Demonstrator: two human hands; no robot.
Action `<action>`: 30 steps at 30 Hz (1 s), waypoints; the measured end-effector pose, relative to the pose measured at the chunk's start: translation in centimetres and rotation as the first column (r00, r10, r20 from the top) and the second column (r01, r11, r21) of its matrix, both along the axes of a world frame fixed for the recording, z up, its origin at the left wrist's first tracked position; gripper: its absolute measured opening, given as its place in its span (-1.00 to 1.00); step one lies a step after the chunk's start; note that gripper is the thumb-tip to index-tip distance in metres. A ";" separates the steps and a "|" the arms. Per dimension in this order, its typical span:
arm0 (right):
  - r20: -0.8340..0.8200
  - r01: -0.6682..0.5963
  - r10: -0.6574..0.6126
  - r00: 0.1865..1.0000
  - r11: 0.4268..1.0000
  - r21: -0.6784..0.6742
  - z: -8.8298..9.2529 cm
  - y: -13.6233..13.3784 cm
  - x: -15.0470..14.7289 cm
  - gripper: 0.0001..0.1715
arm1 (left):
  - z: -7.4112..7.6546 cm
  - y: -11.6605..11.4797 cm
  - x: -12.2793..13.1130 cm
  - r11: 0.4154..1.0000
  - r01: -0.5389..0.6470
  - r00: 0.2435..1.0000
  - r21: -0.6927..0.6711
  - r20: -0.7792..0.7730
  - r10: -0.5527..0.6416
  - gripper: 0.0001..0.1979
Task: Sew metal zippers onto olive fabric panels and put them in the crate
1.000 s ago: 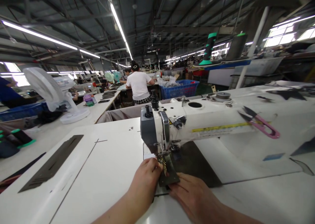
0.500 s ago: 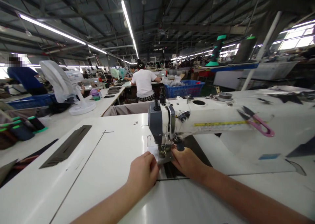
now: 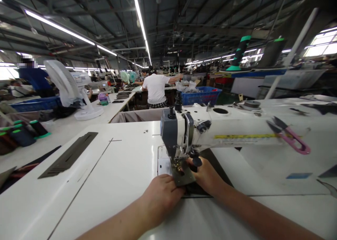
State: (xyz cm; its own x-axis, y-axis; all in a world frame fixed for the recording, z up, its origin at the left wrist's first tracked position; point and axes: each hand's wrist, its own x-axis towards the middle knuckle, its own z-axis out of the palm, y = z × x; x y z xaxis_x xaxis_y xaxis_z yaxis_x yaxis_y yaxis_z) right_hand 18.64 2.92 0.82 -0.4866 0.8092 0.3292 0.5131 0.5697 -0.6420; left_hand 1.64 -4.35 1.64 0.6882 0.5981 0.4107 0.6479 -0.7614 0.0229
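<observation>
A small dark grey fabric piece [image 3: 185, 178] lies under the needle area of a white sewing machine [image 3: 237, 127]. My left hand [image 3: 164, 194] is closed at the piece's near left edge, fingers curled and their tips hidden. My right hand [image 3: 210, 176] pinches the piece's right side, close behind the presser foot [image 3: 179, 167]; a black knob partly covers its fingers. Beneath the right hand and beyond it lies a larger dark fabric panel [image 3: 219, 162], flat on the machine bed.
Pink-handled thread snips [image 3: 295, 140] rest on the machine arm. A stack of grey fabric strips [image 3: 68, 155] lies on the table's left. Further left stand a white fan [image 3: 88, 110] and thread spools [image 3: 23, 138]. A blue crate [image 3: 200, 96] and a person in white [image 3: 156, 87] are ahead.
My left hand has moved right and nearer, its fingers now at the piece's near edge. More of the small fabric piece shows. The view has shifted slightly.
</observation>
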 end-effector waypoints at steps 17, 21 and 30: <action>0.339 0.251 -0.293 0.894 0.954 0.164 0.3 -1.0 -0.5 -0.83 | -1.2 0.5 -0.2 0.997 -0.067 0.997 0.027 0.042 0.065 -0.80; 0.423 0.301 -0.354 0.834 0.935 0.187 0.5 -1.1 -0.9 -0.77 | -1.3 0.5 -0.2 0.995 -0.083 0.996 0.050 -0.022 0.085 -0.82; 0.525 0.382 -0.434 0.732 0.900 0.212 1.1 -1.5 -1.6 -0.73 | -1.0 0.5 -0.2 0.994 -0.091 0.995 0.052 -0.045 0.094 -0.81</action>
State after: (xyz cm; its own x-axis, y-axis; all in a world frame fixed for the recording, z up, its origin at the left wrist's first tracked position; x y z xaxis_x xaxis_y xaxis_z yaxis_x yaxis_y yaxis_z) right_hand 17.08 1.44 1.90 -0.2329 0.9543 0.1873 0.9553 0.2606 -0.1396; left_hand 1.47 -3.89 0.63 0.6502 0.6398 0.4096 0.7151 -0.6975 -0.0456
